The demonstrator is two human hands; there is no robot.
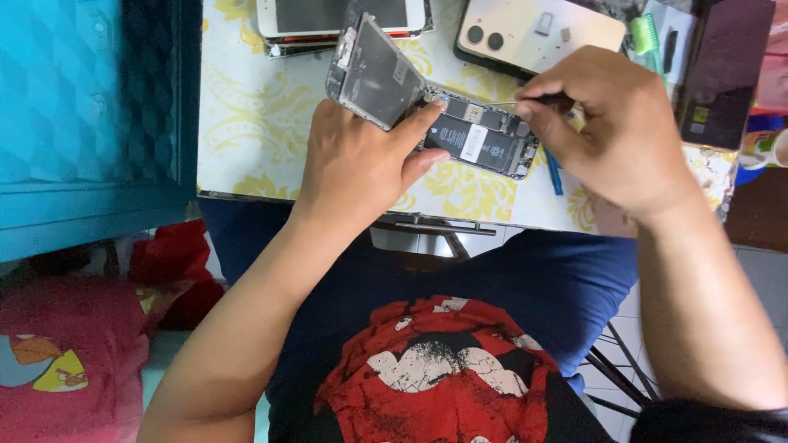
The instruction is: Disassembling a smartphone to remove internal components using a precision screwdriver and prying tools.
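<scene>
Opened smartphone (480, 139) lies on the patterned worktop (254, 123), its screen panel (371, 72) swung up; the left hand (361, 164) steadies it, fingers spread, forefinger pressing the frame. The right hand (611, 123) is pinched shut on a thin tool (525, 102) whose tip reaches the upper internals, so this looks like loosening a small part, calling for steady, light pressure.

Two hands (361, 160), one opened phone (484, 139), two other phones (538, 37), one green brush (647, 34).
</scene>
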